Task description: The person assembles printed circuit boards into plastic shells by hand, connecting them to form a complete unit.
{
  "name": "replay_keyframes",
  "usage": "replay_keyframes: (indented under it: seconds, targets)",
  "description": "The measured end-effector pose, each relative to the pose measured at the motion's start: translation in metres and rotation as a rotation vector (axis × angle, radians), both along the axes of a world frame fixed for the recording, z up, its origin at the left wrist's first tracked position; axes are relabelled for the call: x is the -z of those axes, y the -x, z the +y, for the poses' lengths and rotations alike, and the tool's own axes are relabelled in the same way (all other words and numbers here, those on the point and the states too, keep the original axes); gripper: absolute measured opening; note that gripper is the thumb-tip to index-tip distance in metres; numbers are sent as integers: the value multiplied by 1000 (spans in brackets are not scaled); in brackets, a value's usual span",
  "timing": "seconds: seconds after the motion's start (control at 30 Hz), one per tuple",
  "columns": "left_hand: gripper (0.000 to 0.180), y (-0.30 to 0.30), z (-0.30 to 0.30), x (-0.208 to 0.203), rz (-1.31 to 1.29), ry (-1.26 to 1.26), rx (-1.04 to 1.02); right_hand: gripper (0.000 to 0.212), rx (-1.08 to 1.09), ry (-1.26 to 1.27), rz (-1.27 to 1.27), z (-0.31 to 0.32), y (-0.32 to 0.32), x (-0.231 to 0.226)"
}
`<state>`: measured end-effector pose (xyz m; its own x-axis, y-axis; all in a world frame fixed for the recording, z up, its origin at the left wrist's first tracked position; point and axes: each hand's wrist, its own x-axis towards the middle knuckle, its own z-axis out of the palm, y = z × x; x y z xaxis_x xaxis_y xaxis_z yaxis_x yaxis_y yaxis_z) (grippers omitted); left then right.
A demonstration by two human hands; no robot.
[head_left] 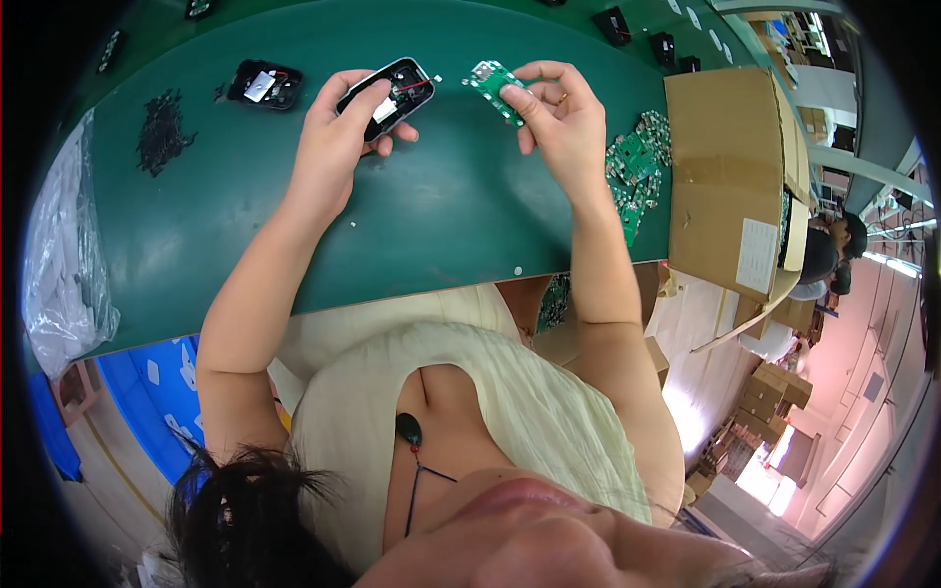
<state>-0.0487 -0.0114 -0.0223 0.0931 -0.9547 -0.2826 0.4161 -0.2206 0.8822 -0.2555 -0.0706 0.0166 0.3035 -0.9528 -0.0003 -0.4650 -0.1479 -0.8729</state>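
My left hand [338, 127] is closed round a black plastic casing [410, 80] with a pale rim. Inside the casing are a white block and a red wire, and a small white connector [437, 78] sticks out past its right end. My thumb rests on its inner side. A short gap to the right, my right hand [564, 113] pinches a green circuit board [487, 82] between thumb and fingers, with a metal port at its upper left. The board and the casing are apart, both held above the green tabletop [431, 206].
Another black casing [267, 85] lies left of my left hand, near a heap of small black parts [165, 129]. Several green boards [637, 162] are piled beside a cardboard box [725, 176] on the right. A clear plastic bag [69, 255] covers the left edge.
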Motion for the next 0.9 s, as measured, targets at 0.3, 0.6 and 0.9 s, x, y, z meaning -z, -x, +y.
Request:
replay_keyframes:
  seconds: [0.3,0.6,0.9]
  targets:
    - [22,-2,-4,-6,73,46,-137,27,-75,-224,-710,33,-47,-7]
    - [21,-2,-1,-4,90,65,-118,22,-109,-241,-739,33,-55,-3]
    - [21,1,-1,-7,79,60,-123,22,-153,-244,-723,31,-54,-1]
